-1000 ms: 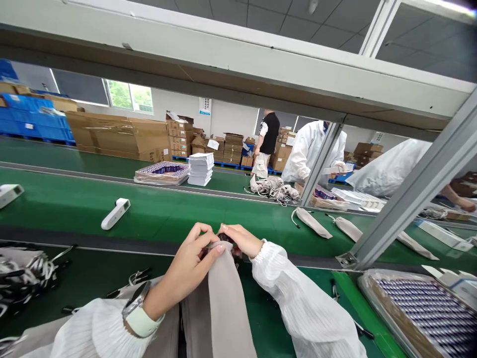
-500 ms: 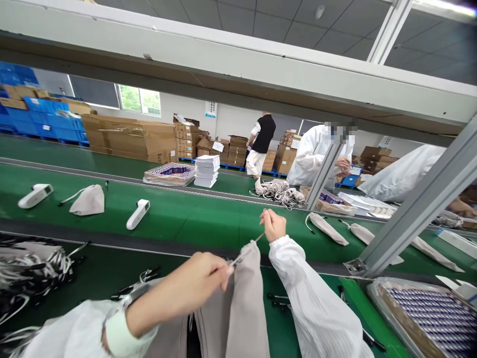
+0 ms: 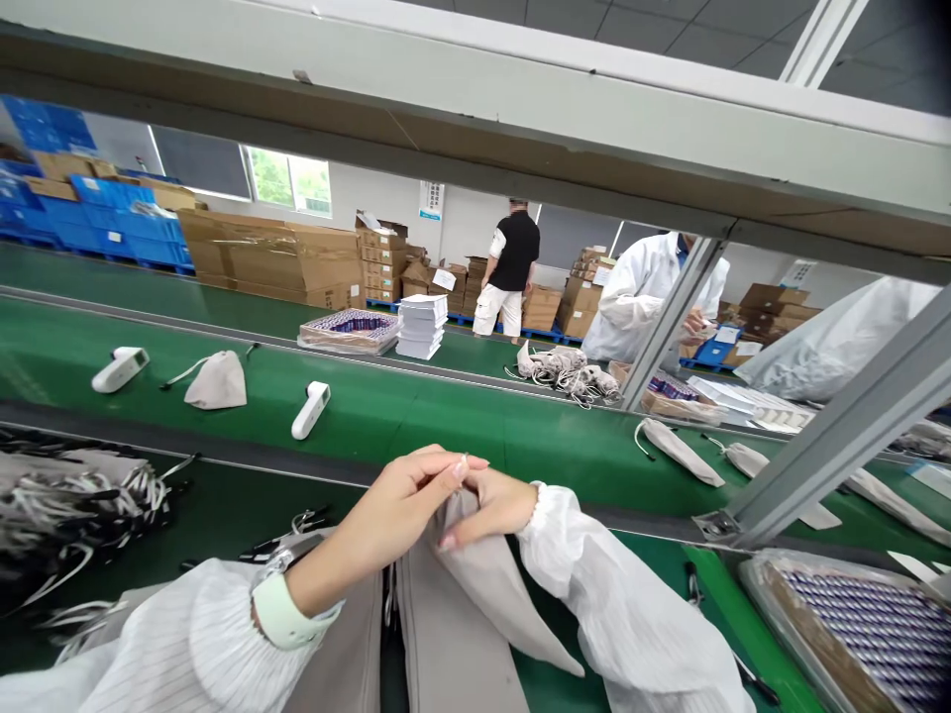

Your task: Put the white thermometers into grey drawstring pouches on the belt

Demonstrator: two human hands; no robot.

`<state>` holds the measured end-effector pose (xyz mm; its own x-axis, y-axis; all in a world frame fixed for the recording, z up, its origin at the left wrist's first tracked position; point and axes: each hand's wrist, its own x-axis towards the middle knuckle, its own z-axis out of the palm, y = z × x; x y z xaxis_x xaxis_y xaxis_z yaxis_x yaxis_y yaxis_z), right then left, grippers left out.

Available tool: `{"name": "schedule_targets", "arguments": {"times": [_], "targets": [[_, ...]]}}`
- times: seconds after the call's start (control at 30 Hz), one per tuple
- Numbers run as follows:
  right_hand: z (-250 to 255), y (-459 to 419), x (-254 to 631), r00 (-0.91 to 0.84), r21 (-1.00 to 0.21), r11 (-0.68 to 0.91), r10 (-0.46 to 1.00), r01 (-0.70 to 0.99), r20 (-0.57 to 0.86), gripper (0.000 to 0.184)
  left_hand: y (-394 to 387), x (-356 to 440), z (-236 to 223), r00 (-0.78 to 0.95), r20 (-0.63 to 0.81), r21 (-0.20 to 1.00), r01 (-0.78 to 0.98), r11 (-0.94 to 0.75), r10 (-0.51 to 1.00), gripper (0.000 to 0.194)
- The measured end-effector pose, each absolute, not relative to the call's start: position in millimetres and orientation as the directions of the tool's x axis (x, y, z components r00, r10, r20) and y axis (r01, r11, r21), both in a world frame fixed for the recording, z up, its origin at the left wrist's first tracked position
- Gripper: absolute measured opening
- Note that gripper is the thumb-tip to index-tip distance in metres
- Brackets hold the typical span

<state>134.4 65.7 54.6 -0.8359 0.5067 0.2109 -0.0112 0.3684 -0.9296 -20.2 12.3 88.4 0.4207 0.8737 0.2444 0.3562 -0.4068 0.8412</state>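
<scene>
My left hand (image 3: 405, 500) and my right hand (image 3: 496, 505) meet over the gathered mouth of a grey drawstring pouch (image 3: 509, 594). The fingers of both are closed around its top, and the left fingers partly cover the right ones. From my hands the pouch slants down to the right, its pointed end free. Its cord is hidden by my fingers. Under it lies another grey pouch (image 3: 446, 634), flat on the bench, with a further flat pouch (image 3: 346, 619) to the left under my left forearm.
Tangled corded pouches (image 3: 81, 505) are heaped at left. A green conveyor (image 3: 416, 416) carries white handheld devices (image 3: 310, 410) and a small pouch (image 3: 219, 380). A box of batteries (image 3: 854, 624) stands at right, near a slanted metal post (image 3: 839, 426). A shelf (image 3: 475, 129) crosses overhead; co-workers (image 3: 631, 297) are beyond.
My hands were apart, pulling the pouch's cord to either side. They have come together at its mouth, and the pouch has swung from hanging nearly straight to slanting right.
</scene>
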Motion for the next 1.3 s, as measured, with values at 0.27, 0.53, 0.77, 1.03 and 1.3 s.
{"name": "schedule_targets", "arguments": {"times": [0.27, 0.53, 0.77, 1.03, 1.3], "targets": [[57.4, 120.4, 222.4, 0.448, -0.745, 0.248, 0.668, 0.619, 0.594, 0.037, 7.0, -19.1, 43.5, 0.556, 0.073, 0.393, 0.748, -0.536, 0.828, 0.039], [-22.6, 143.5, 251.9, 0.317, -0.285, -0.207, 0.848, 0.936, 0.425, 0.051, 8.2, -0.7, 10.8, 0.612, 0.206, 0.254, 0.721, -0.645, 0.764, 0.036], [-49.0, 158.3, 259.4, 0.294, -0.234, -0.206, 0.841, 0.950, 0.453, 0.046, 10.3, -0.7, 12.1, 0.603, 0.195, 0.277, 0.722, -0.634, 0.773, 0.036], [-32.4, 166.6, 277.4, 0.358, -0.312, -0.203, 0.714, 0.928, 0.602, 0.051, 10.3, 1.3, 11.1, 0.580, 0.250, 0.336, 0.699, -0.631, 0.775, 0.033], [-39.6, 165.7, 240.2, -0.084, -0.187, 0.250, 0.781, 0.950, 0.619, 0.050, 13.5, 3.3, 6.4, 0.551, 0.301, 0.393, 0.672, -0.628, 0.778, 0.030]]}}
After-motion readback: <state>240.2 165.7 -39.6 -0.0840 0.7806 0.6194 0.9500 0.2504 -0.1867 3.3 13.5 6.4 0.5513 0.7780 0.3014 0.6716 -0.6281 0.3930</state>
